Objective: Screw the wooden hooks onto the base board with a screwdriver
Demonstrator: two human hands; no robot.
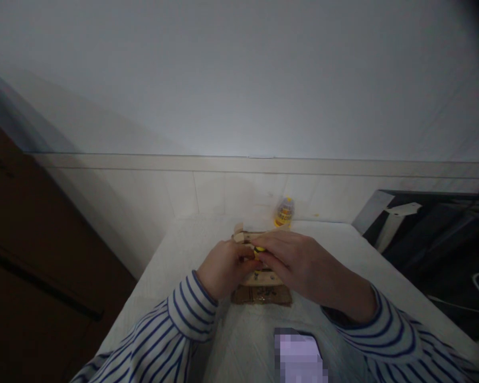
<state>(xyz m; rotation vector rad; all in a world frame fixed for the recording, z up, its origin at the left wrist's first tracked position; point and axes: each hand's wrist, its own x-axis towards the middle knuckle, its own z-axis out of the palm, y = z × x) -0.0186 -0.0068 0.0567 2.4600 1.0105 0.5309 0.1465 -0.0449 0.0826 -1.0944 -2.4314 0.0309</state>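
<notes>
Both hands meet over a small cardboard box with raised flaps on the white table. A small yellow-and-black piece shows between the fingertips; its kind is too small to make out. My right hand comes in from the right, closed, with thumb and fingers pinching the piece. From the left, my left hand is closed too, its curled fingertips against the piece's left side. Fingers cover much of the piece and the box's middle. Small dark bits lie on the light strip in front of the hands.
Behind the box, a bottle with a yellow label stands near the wall. A phone, its screen blurred out, lies at the table's near side. Dark equipment with a white bracket sits at the right; a brown door is at left.
</notes>
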